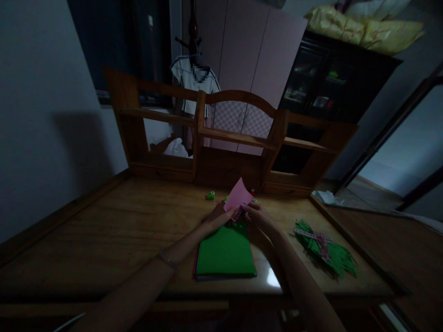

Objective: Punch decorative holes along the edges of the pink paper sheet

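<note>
Pink paper (238, 195), between 2 hands (219, 216) (258, 216), tilted

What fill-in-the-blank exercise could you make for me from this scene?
1. The left hand holds a sheet coloured ____.
2. The top of the stack on the desk is ____.
3. Seen from the person's side, the green and pink pile lies to the ____ of the stack.
4. The bracelet is on the person's ____ arm.

Missing words: pink; green; right; left.
</note>
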